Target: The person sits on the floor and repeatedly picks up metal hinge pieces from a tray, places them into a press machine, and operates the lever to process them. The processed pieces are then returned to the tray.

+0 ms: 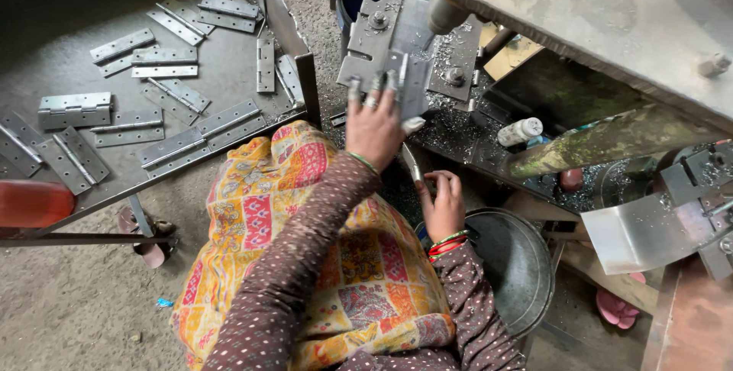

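Left hand (374, 127) up at the drill-press fixture (397, 50), fingers closed on a hinge leaf (412, 88) seated there under the spindle (445, 14). Right hand (441, 204) lower, gripping another flat hinge piece (413, 163) above the metal basin (519, 264). Looks like the load-and-drill step; next likely needs the leaf squared in the fixture. Loose hinges (175, 96) spread on the counter (229, 73) at left, metal chips (458, 130) around the base

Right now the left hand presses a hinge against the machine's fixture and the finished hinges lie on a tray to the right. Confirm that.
Not quite. The left hand does press a hinge at the fixture, but the head view shows the loose hinges on the tray to the left.
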